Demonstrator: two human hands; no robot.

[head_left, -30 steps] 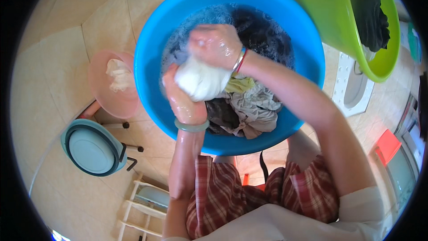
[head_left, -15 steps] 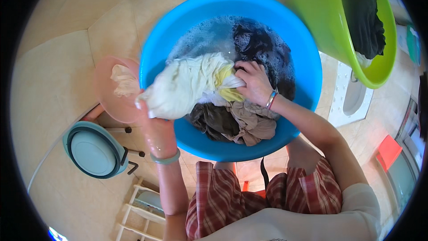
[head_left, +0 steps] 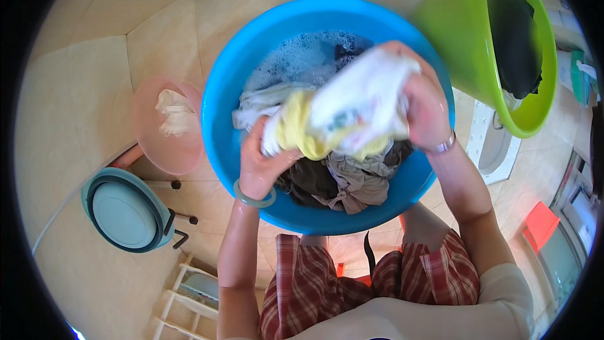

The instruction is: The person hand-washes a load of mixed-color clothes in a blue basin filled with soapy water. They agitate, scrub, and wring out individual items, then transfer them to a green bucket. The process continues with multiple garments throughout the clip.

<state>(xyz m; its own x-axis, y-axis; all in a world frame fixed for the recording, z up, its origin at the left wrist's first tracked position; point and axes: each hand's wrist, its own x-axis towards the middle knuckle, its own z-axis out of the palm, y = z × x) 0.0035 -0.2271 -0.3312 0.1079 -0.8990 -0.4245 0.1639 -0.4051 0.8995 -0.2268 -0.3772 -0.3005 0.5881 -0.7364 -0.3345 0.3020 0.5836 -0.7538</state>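
A wet white-and-yellow garment with a coloured print is stretched between my hands above a big blue basin. My left hand is closed on its bunched yellow end, and a pale bangle circles that wrist. Lifted higher, my right hand grips the white end, slightly blurred. Soapy water fills the far part of the basin. A whitish cloth lies in it at the left. Nearest to me, brown and dark clothes are heaped against the basin's near side.
A green bucket with dark clothing leans at the far right, beside a white floor toilet. Left are a pink basin holding a pale cloth and a teal folding basin. A rack stands near left, a red object right.
My right hand has risen to the right, drawing out the white-and-yellow garment. My left hand has moved right and let go of the whitish cloth, now holding the garment's yellow end.
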